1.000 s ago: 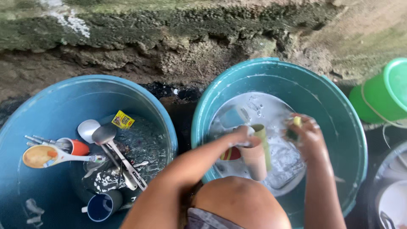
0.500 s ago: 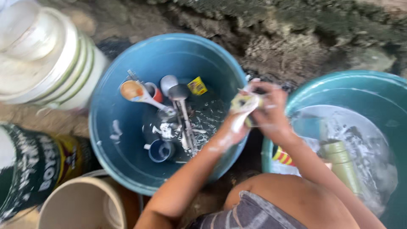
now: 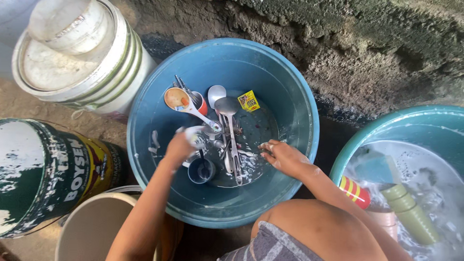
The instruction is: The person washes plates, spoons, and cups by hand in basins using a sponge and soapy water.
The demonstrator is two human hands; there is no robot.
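A big blue basin (image 3: 159,96) holds dirty water and dishes. My left hand (image 3: 179,147) is inside it, closed around a foamy sponge (image 3: 195,137), just above a dark blue mug (image 3: 200,170). My right hand (image 3: 282,157) reaches in from the right with fingers spread and nothing in it, its tips next to the long metal spoons (image 3: 231,130). An orange cup (image 3: 200,104) with forks in it, a white scoop with a tan bowl (image 3: 176,98) and a small yellow sachet (image 3: 248,101) lie at the far side of the basin.
A teal basin (image 3: 425,121) of soapy water on the right holds stacked olive cups (image 3: 411,215) and a red striped cup (image 3: 355,192). A white lidded bucket (image 3: 72,63), a dark paint can (image 3: 43,169) and a cream bucket (image 3: 92,227) stand left. A rough stone wall runs behind. My knee (image 3: 314,227) is below.
The view swung left from the teal basin to the blue one. Both hands left the cups, squeezed the sponge together, then parted: the left hand took it down into the blue basin, the right hand opened.
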